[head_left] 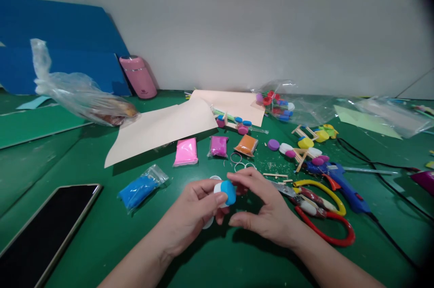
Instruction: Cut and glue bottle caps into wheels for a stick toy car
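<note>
My left hand [188, 211] pinches a white bottle cap [219, 188] topped with blue modelling clay [228, 192] between thumb and fingers. Close to its right side is my right hand [267, 209], thumb and fingers apart, with nothing held. Its fingertips come near the blue clay; whether they touch it I cannot tell. Beneath my left hand, a white round piece [208, 223] is partly hidden. Ahead lie packets of pink clay [186, 151], purple clay [218, 146] and orange clay [246, 145]. A bag of blue clay [140, 188] rests to the left.
Scissors [342, 235] and a blue glue gun [346, 188] with a cord lie right, near small stick-and-cap models [301, 157]. A phone [50, 233] lies left. Behind are paper sheets [166, 129], a pink flask [139, 77] and a tied plastic bag [81, 93].
</note>
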A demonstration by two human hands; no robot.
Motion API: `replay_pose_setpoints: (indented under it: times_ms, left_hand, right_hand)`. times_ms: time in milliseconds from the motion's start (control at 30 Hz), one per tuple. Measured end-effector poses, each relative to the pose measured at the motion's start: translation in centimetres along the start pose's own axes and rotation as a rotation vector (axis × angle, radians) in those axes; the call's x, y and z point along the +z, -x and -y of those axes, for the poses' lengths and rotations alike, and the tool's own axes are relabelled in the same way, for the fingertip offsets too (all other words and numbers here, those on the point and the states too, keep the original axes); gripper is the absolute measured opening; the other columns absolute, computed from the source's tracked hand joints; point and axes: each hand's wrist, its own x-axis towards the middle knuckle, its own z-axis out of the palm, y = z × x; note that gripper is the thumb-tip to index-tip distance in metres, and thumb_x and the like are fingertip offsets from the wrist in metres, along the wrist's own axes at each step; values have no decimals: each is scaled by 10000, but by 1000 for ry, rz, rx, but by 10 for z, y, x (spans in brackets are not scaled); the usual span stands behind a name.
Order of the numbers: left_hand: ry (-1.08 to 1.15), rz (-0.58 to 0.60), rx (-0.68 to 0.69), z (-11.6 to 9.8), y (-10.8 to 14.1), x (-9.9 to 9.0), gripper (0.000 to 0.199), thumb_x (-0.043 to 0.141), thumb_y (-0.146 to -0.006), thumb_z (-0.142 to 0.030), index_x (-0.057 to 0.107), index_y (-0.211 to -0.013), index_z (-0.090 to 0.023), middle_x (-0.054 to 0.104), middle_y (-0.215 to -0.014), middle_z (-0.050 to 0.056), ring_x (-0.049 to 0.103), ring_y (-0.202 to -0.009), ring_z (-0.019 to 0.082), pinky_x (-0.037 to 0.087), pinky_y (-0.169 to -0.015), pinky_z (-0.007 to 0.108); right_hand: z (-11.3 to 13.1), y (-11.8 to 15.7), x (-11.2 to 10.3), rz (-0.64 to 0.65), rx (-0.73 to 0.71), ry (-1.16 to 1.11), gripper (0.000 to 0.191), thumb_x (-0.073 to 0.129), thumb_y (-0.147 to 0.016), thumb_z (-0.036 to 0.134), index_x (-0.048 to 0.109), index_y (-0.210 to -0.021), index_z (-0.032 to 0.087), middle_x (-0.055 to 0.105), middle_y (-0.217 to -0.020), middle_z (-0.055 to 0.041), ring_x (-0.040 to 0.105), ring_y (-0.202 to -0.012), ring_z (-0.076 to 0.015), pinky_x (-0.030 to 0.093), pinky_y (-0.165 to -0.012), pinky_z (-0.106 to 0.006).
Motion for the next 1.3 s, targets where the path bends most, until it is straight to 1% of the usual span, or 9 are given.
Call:
replay_pose_setpoints:
  times_ms: [133,233,333,500,667,800,933,1100,1300]
  left_hand:
    - [90,13,-16,0,-2,-2,177,659,-659,-295,632,-717,-129,518,-542,-14,463,-512,72,351,-455,171]
    - [42,12,-2,0,-1,-3,186,643,-671,-314,627,-727,-137,518,-552,-18,455,-512,71,346,-461,176]
    - [-211,-23,69,-1,1,-3,190,626,-687,-308,630,-808,-162,530,-589,-26,433,-504,72,340,-471,192]
    - [-735,-81,280,-1,4,1,253,591,-703,-248,609,-942,-166,556,-670,-2,465,-579,114,393,-547,236]
    - [-1031,-100,412,2,3,4,245,563,-703,-234,596,-937,-172,570,-688,3,494,-595,129,412,-560,248]
    - [-1089,-107,428,3,3,6,214,548,-710,-224,595,-911,-169,594,-713,9,514,-613,131,424,-576,245]
    - [-1046,-108,425,2,4,7,265,544,-713,-234,565,-970,-171,610,-759,17,533,-631,130,444,-587,238]
    - [-1029,-100,414,1,5,7,165,499,-740,-233,571,-873,-166,608,-739,21,538,-631,129,453,-586,239]
    - [-1067,-99,432,3,2,5,165,504,-729,-218,583,-866,-170,597,-714,20,530,-613,132,447,-570,239]
  right_hand:
    - [1,0,-1,-4,-2,2,535,668,-687,303,464,-1180,279,466,-1028,-28,485,-933,-174,400,-817,-288]
    - [1,0,-1,-14,-16,11,521,668,-687,300,475,-1170,266,472,-1016,-29,488,-914,-168,406,-801,-280]
    - [1,0,-1,-31,-21,50,528,669,-683,303,468,-1170,266,472,-1014,-30,494,-887,-164,422,-768,-275]
    - [-2,2,-1,-17,-90,222,512,619,-723,265,435,-1201,257,480,-1026,-50,479,-937,-185,412,-793,-303]
    - [-5,4,-2,60,-139,401,458,557,-754,211,447,-1196,254,509,-997,-57,482,-887,-193,408,-753,-334]
    - [-7,4,-2,56,-173,436,415,533,-769,197,467,-1174,260,519,-972,-51,486,-862,-188,406,-735,-334]
    - [-9,5,-2,31,-181,428,375,536,-769,208,491,-1140,235,518,-977,-58,490,-865,-187,410,-735,-328]
    - [-8,5,-2,43,-149,427,361,530,-768,210,496,-1127,228,513,-967,-59,489,-863,-186,411,-727,-321]
    - [-6,5,-3,80,-84,443,377,570,-741,188,509,-1112,207,511,-967,-55,482,-871,-179,391,-733,-298]
